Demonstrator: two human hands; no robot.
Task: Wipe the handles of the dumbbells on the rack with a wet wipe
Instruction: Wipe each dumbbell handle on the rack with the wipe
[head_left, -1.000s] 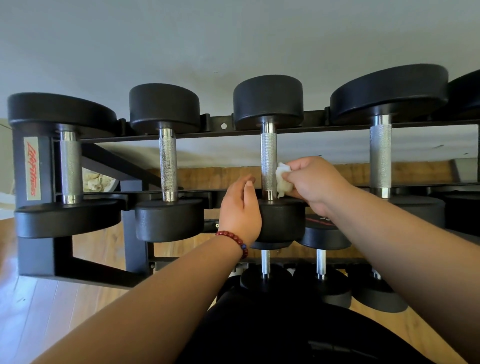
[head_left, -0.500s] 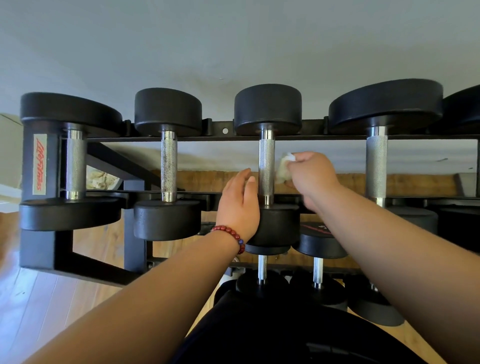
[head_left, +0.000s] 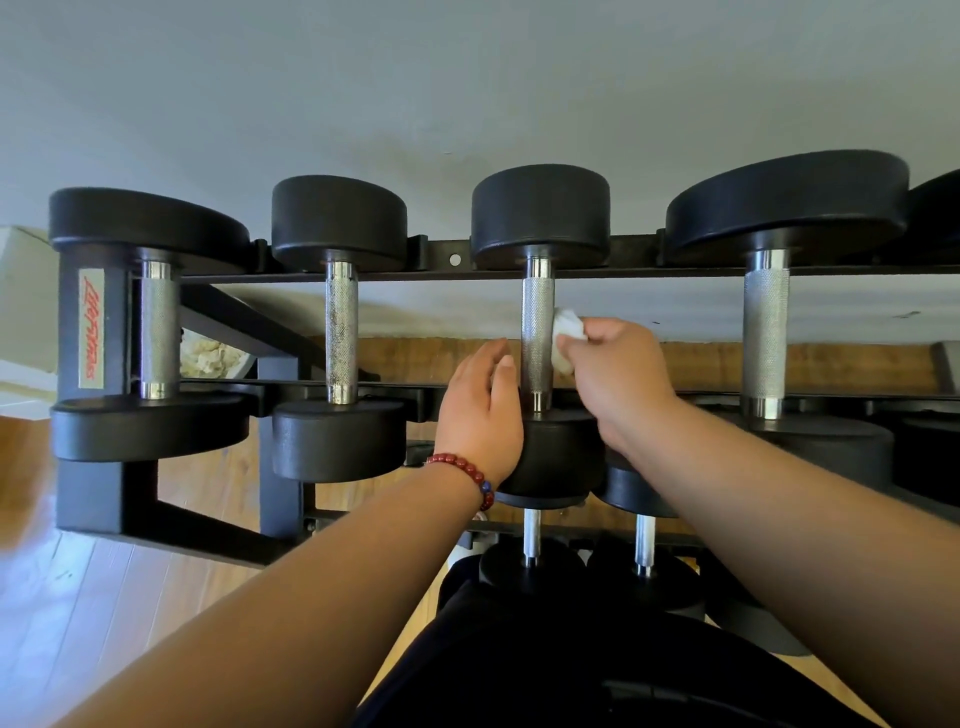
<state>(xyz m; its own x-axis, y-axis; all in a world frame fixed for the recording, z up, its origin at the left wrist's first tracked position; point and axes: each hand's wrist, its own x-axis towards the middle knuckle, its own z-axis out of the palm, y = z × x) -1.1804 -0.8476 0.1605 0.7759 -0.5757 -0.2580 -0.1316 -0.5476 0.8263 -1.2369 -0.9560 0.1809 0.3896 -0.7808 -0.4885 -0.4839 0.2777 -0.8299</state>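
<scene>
While right hand (head_left: 618, 374) fingers clamp the wipe (head_left: 566, 332) against the handle (head_left: 537, 338), left hand (head_left: 480, 415) fingers, straight and together, rest just left of it on the near head (head_left: 561, 452); bracelet (head_left: 467, 467) on that wrist, rack (head_left: 88, 493) around.

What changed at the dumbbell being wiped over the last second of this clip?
The right hand, still pinching the wet wipe, slid it up the handle from the near end to the middle. The left hand stayed against that dumbbell's near head; the rack and other dumbbells did not move.
</scene>
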